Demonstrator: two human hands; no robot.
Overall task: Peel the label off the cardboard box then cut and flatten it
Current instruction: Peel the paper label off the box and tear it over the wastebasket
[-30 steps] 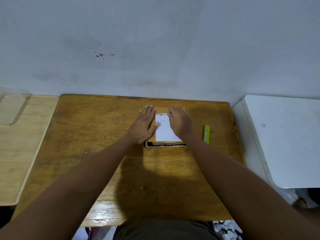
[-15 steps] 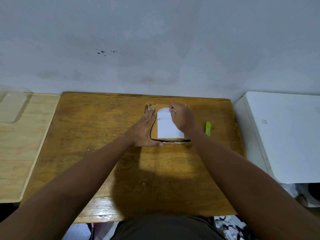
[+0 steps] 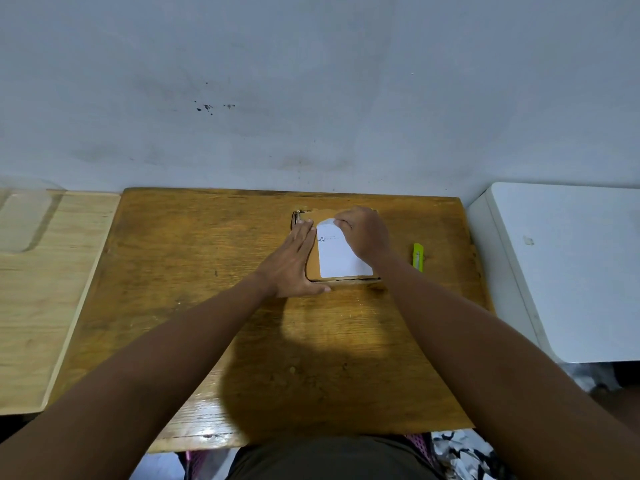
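A flat brown cardboard box [image 3: 312,263] lies at the far middle of the wooden table [image 3: 194,258]. A white label [image 3: 334,258] covers most of its top, and the label's far edge curls up off the cardboard. My right hand [image 3: 365,235] pinches that lifted far edge between thumb and fingers. My left hand [image 3: 294,263] lies flat, fingers together, against the box's left side, its thumb along the near edge. A yellow-green utility knife [image 3: 418,257] rests on the table just right of my right wrist.
A grey wall [image 3: 311,98] rises right behind the table. A lighter wooden surface [image 3: 38,289] with a clear plastic tray [image 3: 22,220] adjoins on the left. A white table [image 3: 571,271] stands to the right. Patterned cloth [image 3: 460,455] lies below the near edge.
My left hand slid off the box top to its left side and near edge. My right hand's fingers moved to the label's far edge, which now curls up more.
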